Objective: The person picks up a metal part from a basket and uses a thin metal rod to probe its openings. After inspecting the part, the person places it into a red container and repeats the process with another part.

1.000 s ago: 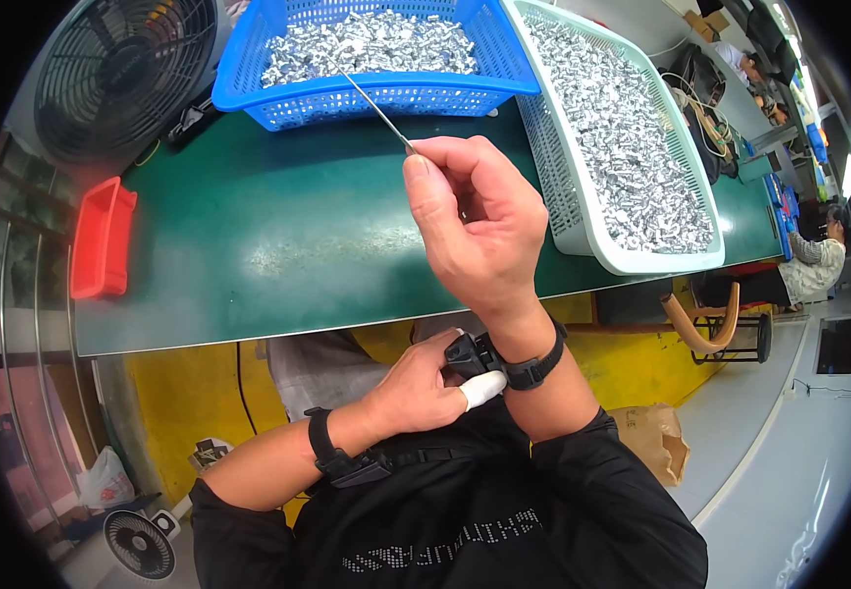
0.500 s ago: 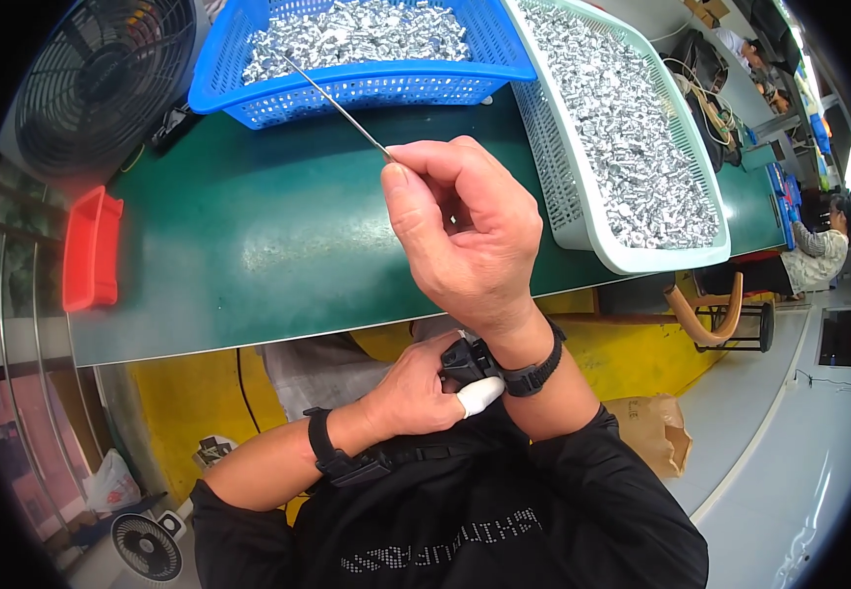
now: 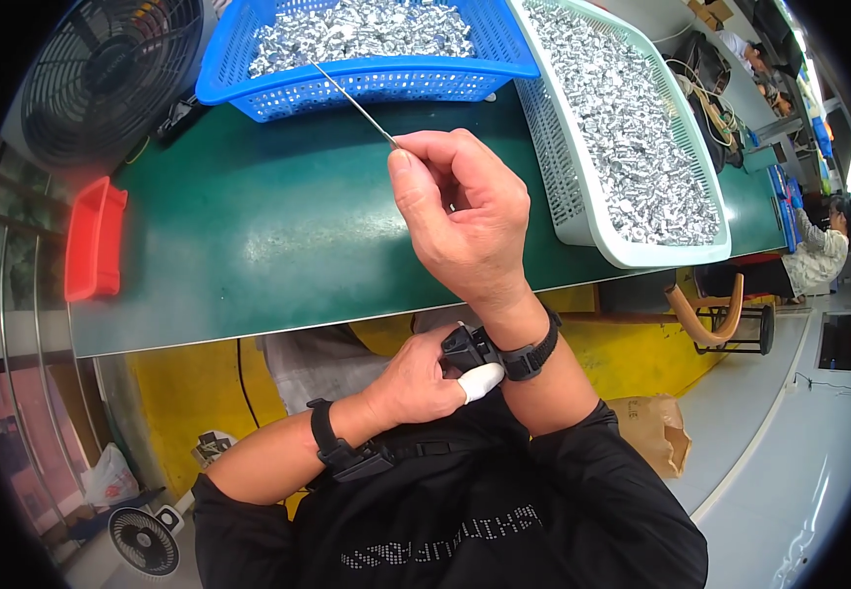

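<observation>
My right hand [image 3: 467, 218] is raised over the green table [image 3: 249, 231], its thumb and forefinger pinching a thin metal rod [image 3: 357, 106]. The rod points up and left, and its far tip overlaps the front rim of the blue basket [image 3: 376, 80] in view. Below, my left hand [image 3: 416, 378] grips a small black device [image 3: 469, 346] at the inside of my right wrist, beside its black strap [image 3: 533, 359]. A white cover [image 3: 481, 382] wraps my left thumb. Another black strapped device [image 3: 352, 454] sits on my left forearm.
Small shiny metal parts [image 3: 362, 37] fill the blue basket and the pale green basket [image 3: 602, 240] to its right. A red tray [image 3: 97, 240] stands at the table's left edge, near a large black fan [image 3: 102, 79]. Another person [image 3: 818, 250] sits far right.
My right hand has drawn slightly toward its fingertips' pinch and shifted a little; the rod's tip has moved to the right. My left hand stays on the black device.
</observation>
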The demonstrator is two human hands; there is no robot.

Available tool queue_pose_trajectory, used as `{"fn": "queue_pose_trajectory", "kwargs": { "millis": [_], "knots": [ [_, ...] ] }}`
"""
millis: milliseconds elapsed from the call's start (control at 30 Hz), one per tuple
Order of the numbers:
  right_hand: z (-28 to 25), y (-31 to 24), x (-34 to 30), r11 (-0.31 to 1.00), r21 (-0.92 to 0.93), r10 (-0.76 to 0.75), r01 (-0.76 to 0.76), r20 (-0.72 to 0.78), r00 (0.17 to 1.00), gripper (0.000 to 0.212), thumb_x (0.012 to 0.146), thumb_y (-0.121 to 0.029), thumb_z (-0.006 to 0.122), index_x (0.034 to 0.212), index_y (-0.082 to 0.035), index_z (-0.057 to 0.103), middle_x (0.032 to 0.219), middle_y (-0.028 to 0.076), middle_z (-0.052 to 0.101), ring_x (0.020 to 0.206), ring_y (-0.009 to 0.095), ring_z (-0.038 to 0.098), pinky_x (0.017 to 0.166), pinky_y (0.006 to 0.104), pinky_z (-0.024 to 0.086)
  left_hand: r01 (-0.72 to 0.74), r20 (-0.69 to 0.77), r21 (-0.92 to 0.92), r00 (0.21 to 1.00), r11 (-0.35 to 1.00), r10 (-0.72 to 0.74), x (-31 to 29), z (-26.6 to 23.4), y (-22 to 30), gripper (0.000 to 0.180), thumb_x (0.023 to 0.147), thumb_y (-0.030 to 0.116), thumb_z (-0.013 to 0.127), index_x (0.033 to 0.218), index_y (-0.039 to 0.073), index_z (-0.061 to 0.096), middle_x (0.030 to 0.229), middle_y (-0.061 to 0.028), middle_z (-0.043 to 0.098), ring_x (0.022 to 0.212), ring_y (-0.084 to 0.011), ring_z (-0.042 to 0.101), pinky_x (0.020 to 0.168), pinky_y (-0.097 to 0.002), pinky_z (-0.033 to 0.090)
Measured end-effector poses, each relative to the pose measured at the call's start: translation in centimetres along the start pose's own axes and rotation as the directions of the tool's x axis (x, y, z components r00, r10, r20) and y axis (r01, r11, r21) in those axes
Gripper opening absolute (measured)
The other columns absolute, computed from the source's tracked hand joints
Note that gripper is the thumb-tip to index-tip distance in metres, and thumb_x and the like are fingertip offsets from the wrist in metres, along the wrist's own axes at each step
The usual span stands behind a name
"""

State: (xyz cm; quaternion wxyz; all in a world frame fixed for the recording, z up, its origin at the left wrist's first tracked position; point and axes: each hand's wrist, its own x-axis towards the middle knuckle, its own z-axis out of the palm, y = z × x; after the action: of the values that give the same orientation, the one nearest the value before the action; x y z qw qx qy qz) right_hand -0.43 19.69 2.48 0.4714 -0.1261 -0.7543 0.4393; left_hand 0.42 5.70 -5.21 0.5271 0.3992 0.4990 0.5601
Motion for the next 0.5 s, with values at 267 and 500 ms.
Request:
{"fn": "queue_pose_trajectory", "kwargs": {
  "millis": [267, 500],
  "knots": [
    [-0.2, -0.3, 0.0, 1.0, -0.009, -0.006, 0.006, 0.0, 1.0, 0.009, 0.089, 0.002, 0.064, 0.098, 0.003, 0.066, 0.075, -0.003, 0.055, 0.062, 0.0, 0.048, 0.051, 0.0171, 0.036, -0.014, -0.029, -0.026, 0.999, 1.0, 0.013, -0.1, 0.3, -0.6, 0.039, 0.079, 0.029, 0.079, 0.099, 0.0, 0.062, 0.08, -0.0022, 0.065, 0.066, -0.0095, 0.054, 0.061, -0.0278, 0.046],
    [-0.6, 0.0, 0.1, 0.999, 0.04, 0.025, -0.024, -0.015, 1.0, 0.009, 0.091, 0.003, 0.063, 0.1, 0.004, 0.065, 0.077, -0.004, 0.056, 0.064, 0.0, 0.049, 0.053, 0.0164, 0.037, 0.035, 0.017, 0.185, 0.999, 0.982, -0.039, 0.1, -0.3, 0.5, 0.039, 0.078, 0.029, 0.079, 0.099, 0.001, 0.062, 0.081, -0.0043, 0.066, 0.067, -0.0117, 0.058, 0.063, -0.0283, 0.049]
  ]
}}
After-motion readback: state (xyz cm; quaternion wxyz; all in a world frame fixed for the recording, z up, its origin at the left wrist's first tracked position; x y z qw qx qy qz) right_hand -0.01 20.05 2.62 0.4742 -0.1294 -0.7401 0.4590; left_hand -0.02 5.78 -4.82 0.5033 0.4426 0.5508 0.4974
